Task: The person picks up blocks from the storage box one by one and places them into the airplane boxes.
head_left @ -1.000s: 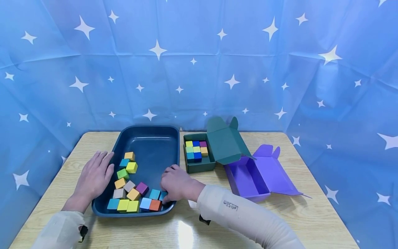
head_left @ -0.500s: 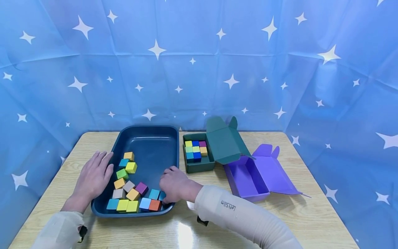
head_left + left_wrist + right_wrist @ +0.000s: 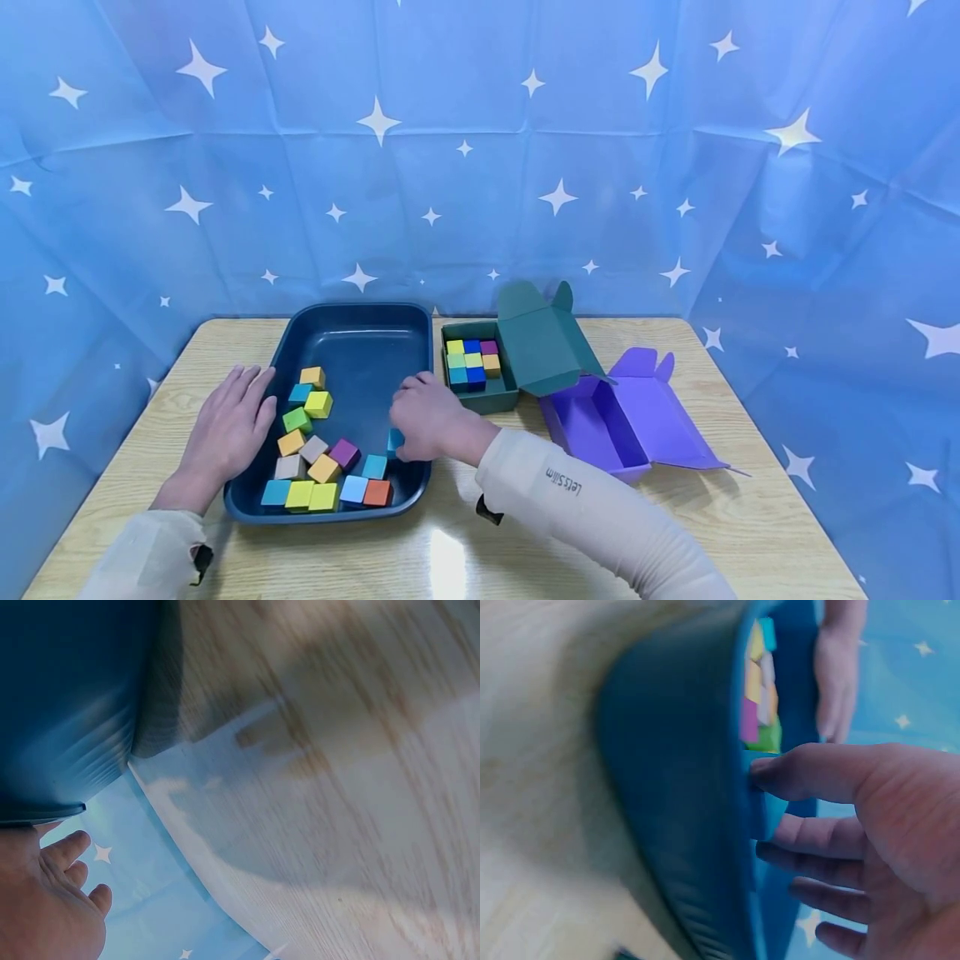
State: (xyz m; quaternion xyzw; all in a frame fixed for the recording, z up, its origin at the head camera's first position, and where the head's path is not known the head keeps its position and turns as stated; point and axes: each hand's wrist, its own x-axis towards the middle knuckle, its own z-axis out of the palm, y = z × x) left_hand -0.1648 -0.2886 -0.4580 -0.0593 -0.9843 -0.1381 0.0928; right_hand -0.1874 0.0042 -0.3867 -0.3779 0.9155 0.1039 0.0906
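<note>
At the right side of the dark blue tray (image 3: 352, 333), my right hand (image 3: 431, 421) pinches a teal cube (image 3: 394, 442). In the right wrist view, thumb and fingers close on this teal cube (image 3: 769, 810) just inside the tray wall. My left hand (image 3: 228, 429) rests along the tray's left rim, its fingers extended. From the left wrist view, that hand (image 3: 56, 892) touches the rim from outside. Several loose cubes lie in the tray's near and left parts, among them a purple cube (image 3: 345, 454), an orange-red cube (image 3: 378, 492) and a green cube (image 3: 297, 419).
Right of the tray stands a green box (image 3: 483, 404), its lid folded open, with several coloured cubes in rows inside. Farther right, a purple box (image 3: 600, 425) also has its lid open. Both sit on the wooden table (image 3: 360, 558) before a blue star-patterned curtain (image 3: 480, 167).
My right hand has risen and moved slightly away from the tray's near right corner, taking the teal cube along. The left hand stays on the rim.
</note>
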